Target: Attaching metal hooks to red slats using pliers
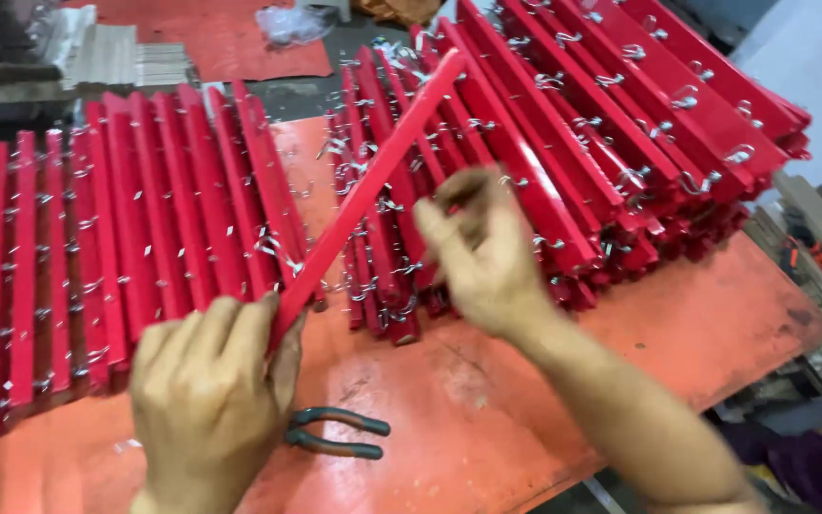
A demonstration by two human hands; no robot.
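My left hand (206, 390) gripped the near end of the red strip (373, 181), slanting up over the table (487, 409), while my right hand (482, 252), loosely curled and empty, hovered mid-length, where a steadying pinch seemed wise.

1. A long, flat red strip (365, 186) is held by its near end in the left hand (206, 395), well up off the bench.
2. It slants from lower left up to the upper right, and its far end reaches over the heaped red strips.
3. The right hand (482, 252) hovers just beside its middle, fingers bent; motion blur hides whether they touch it.
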